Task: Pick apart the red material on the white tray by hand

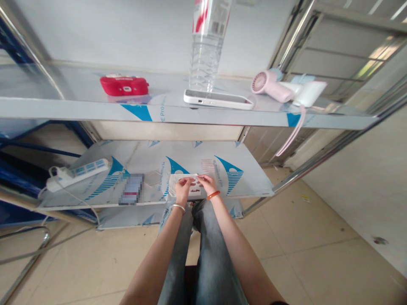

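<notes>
Both my hands rest over a small white sheet or shallow tray (194,196) at the front of the lower shelf. Several small dark red pieces (195,190) lie on it. My left hand (182,190), with a pale bangle at its wrist, has thumb and fingers pinched together above the sheet's left part. Beside it, my right hand (207,184) is also pinched at the sheet's upper right edge; an orange-red band circles that wrist. Whatever is between the fingertips of either hand is too small to make out.
On the lower shelf (152,148) lie a phone with a blurred screen (131,189) and a white power strip (79,173). The upper shelf holds a red case (124,86), a plastic bottle (206,59), a white-cased phone (218,101) and a pink handheld fan (271,87).
</notes>
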`<state>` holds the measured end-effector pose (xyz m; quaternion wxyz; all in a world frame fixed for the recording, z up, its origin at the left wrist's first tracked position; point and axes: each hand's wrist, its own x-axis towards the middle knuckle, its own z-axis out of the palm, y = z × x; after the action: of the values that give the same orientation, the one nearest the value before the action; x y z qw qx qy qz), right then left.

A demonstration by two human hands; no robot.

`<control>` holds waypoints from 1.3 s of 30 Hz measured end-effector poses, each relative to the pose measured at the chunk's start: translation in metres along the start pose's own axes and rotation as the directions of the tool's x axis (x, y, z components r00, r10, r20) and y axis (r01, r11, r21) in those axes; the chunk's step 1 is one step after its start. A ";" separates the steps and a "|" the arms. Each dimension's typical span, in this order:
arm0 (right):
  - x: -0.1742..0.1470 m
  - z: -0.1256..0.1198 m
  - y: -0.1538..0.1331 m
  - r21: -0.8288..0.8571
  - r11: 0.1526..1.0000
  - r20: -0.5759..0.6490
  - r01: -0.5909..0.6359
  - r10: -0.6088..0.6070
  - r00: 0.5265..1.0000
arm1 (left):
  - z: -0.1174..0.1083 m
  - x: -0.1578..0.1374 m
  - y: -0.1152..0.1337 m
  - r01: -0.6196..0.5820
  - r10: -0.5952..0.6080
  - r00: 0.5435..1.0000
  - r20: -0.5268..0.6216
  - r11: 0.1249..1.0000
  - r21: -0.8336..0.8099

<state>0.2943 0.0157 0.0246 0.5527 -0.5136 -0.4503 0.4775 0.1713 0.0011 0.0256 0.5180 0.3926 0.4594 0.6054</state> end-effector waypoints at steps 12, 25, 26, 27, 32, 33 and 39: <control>-0.001 -0.002 -0.001 -0.061 0.998 0.100 -0.021 0.027 0.995 | 0.002 -0.001 0.001 -0.044 0.036 0.995 0.094 0.996 0.081; -0.008 -0.005 -0.010 -0.116 0.992 0.032 0.055 -0.051 0.998 | 0.006 -0.004 0.011 -0.093 0.061 0.985 0.164 0.977 0.194; -0.009 -0.006 -0.012 -0.116 0.992 0.048 0.041 -0.036 0.998 | 0.006 -0.004 0.011 -0.092 0.059 0.985 0.160 0.974 0.209; -0.009 -0.007 -0.013 -0.114 0.993 0.069 0.028 -0.020 0.997 | 0.005 -0.004 0.011 -0.093 0.059 0.986 0.154 0.970 0.223; -0.007 -0.013 -0.008 -0.122 0.992 0.144 0.000 0.017 0.989 | 0.001 -0.002 0.010 -0.090 0.045 0.981 0.189 0.967 0.239; -0.005 -0.013 -0.006 -0.125 0.992 0.146 -0.005 0.023 0.989 | 0.001 -0.002 0.009 -0.078 0.032 0.980 0.196 0.969 0.236; -0.001 -0.012 -0.002 -0.125 0.990 0.135 -0.070 0.087 0.987 | 0.002 -0.001 0.003 -0.047 0.009 0.989 0.149 0.965 0.257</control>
<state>0.3060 0.0130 0.0255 0.4686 -0.5284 -0.4951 0.5061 0.1727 0.0007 0.0293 0.4858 0.5068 0.4899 0.5169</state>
